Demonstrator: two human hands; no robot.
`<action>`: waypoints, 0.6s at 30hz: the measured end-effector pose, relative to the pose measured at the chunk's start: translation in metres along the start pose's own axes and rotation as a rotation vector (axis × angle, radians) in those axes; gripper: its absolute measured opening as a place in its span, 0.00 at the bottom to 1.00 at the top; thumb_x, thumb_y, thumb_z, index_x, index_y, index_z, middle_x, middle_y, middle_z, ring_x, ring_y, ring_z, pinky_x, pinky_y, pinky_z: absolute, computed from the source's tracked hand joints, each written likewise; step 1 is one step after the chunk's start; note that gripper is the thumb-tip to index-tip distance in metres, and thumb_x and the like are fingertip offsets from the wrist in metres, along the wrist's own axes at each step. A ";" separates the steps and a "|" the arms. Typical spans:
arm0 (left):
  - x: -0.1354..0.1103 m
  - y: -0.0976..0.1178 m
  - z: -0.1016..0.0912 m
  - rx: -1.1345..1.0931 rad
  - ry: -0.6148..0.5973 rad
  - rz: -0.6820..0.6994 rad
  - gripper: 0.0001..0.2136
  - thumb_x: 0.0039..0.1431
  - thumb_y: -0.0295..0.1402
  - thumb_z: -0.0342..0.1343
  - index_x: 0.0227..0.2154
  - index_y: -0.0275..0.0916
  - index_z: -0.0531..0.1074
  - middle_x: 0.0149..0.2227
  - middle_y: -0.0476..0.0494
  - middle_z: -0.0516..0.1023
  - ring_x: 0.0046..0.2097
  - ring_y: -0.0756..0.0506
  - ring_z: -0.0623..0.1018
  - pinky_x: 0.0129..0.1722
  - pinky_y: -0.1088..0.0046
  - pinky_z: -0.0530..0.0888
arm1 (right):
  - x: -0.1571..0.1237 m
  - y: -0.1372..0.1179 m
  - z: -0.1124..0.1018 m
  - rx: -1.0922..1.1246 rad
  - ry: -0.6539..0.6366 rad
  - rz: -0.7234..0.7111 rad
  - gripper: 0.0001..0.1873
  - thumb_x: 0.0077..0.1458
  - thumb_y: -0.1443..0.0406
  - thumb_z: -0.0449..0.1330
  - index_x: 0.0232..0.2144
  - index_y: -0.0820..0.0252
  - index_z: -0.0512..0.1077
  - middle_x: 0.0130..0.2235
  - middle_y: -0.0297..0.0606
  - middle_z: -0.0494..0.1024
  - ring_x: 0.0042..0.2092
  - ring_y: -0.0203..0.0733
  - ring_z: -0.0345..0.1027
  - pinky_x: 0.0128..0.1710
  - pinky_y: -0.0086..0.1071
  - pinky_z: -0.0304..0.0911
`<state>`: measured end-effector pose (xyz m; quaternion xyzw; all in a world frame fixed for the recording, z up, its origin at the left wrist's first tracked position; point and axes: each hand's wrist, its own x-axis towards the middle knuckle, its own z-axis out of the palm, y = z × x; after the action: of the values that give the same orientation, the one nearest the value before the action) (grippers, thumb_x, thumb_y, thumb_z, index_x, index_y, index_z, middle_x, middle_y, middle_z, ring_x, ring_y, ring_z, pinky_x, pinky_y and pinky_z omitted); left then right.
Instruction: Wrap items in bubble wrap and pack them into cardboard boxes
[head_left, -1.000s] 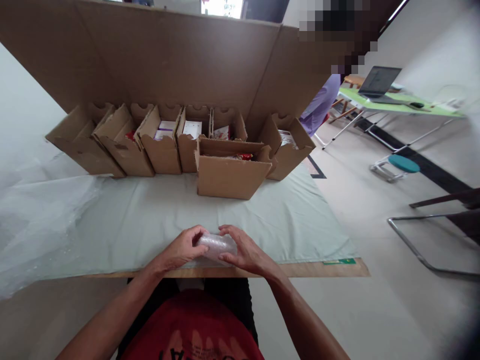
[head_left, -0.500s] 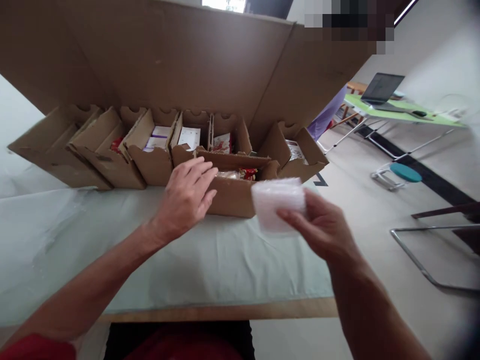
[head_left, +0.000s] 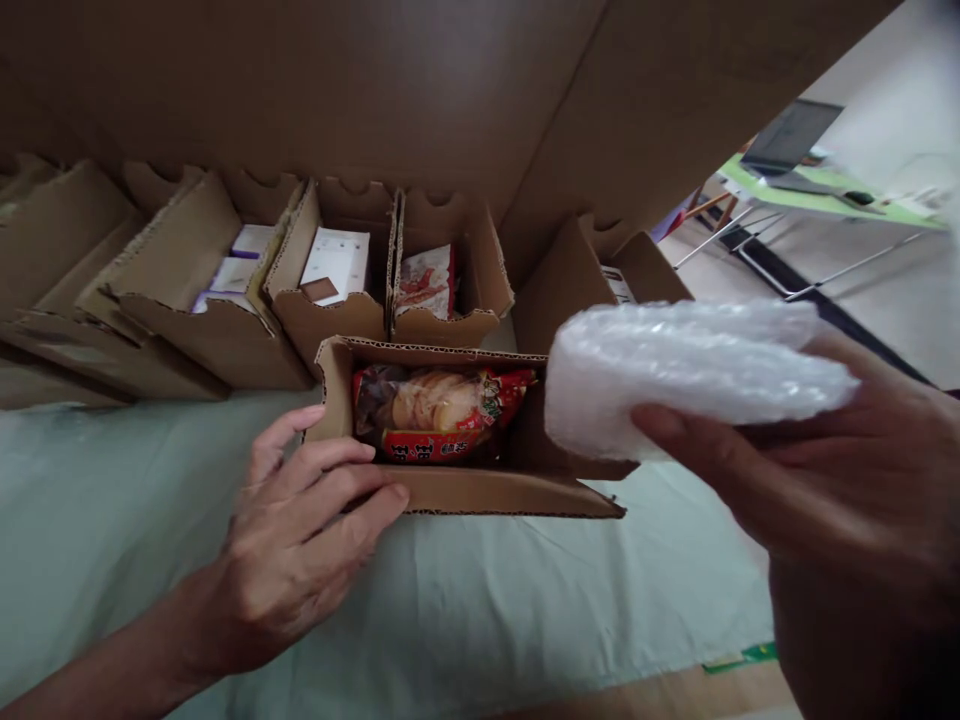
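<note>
A small cardboard box (head_left: pixel 465 495) stands at the front of the table, its top uncovered. Inside it lies a red snack bag (head_left: pixel 442 410) with a see-through window showing pale round pieces. My left hand (head_left: pixel 300 525) grips the box's left front corner, some fingers over the rim. In my right hand (head_left: pixel 817 480) is a folded pad of bubble wrap (head_left: pixel 675 375), thumb in front and the other fingers mostly hidden behind. The bubble wrap is above the box's right end and covers part of it.
Behind stands a row of cardboard bins, including one with a white box (head_left: pixel 337 265), one with purple-white boxes (head_left: pixel 225 280) and one with a red-white packet (head_left: pixel 427 280). A tall cardboard panel (head_left: pixel 337 90) backs them. Pale green cloth (head_left: pixel 525 590) covers the table. A laptop (head_left: pixel 791 140) sits far right.
My view has come closer to the front box. My left hand has gone from hovering over its left end to holding its corner. The bubble wrap has moved nearer the camera, tilted flatter.
</note>
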<state>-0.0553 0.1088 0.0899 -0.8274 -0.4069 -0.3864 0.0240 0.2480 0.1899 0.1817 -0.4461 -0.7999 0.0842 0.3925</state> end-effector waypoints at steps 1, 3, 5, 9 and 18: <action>0.002 -0.002 0.001 0.003 -0.007 0.006 0.12 0.61 0.22 0.58 0.45 0.41 0.77 0.39 0.46 0.84 0.48 0.41 0.80 0.66 0.45 0.61 | 0.001 -0.002 0.000 -0.028 -0.041 -0.021 0.14 0.56 0.55 0.67 0.46 0.43 0.78 0.34 0.29 0.79 0.31 0.40 0.72 0.27 0.33 0.65; 0.005 -0.006 0.002 0.009 -0.018 0.023 0.12 0.60 0.22 0.59 0.44 0.41 0.77 0.39 0.45 0.84 0.48 0.41 0.80 0.66 0.43 0.61 | 0.005 -0.004 0.002 -0.068 -0.131 -0.071 0.12 0.58 0.54 0.65 0.46 0.42 0.78 0.37 0.30 0.81 0.33 0.42 0.74 0.29 0.34 0.68; 0.009 -0.010 0.002 0.008 -0.017 0.034 0.11 0.61 0.23 0.58 0.44 0.42 0.77 0.39 0.45 0.84 0.47 0.42 0.80 0.66 0.43 0.60 | 0.014 -0.007 0.005 -0.080 -0.250 -0.130 0.10 0.61 0.56 0.62 0.44 0.43 0.79 0.43 0.32 0.82 0.39 0.44 0.76 0.35 0.36 0.70; 0.016 -0.014 0.001 0.008 -0.019 0.025 0.12 0.61 0.23 0.56 0.43 0.44 0.77 0.38 0.49 0.83 0.43 0.45 0.81 0.66 0.45 0.61 | 0.040 -0.013 0.020 -0.232 -0.632 -0.186 0.11 0.61 0.64 0.58 0.44 0.52 0.77 0.42 0.37 0.83 0.42 0.45 0.77 0.38 0.34 0.68; 0.022 -0.015 -0.001 0.075 -0.016 0.052 0.09 0.63 0.23 0.56 0.41 0.41 0.76 0.36 0.48 0.83 0.40 0.46 0.80 0.64 0.48 0.64 | 0.068 -0.018 0.068 -0.765 -1.105 -0.308 0.13 0.52 0.71 0.63 0.41 0.57 0.81 0.43 0.44 0.83 0.46 0.51 0.76 0.37 0.34 0.62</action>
<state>-0.0579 0.1327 0.1011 -0.8392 -0.3997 -0.3634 0.0620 0.1685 0.2468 0.1817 -0.3264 -0.9104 -0.0457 -0.2503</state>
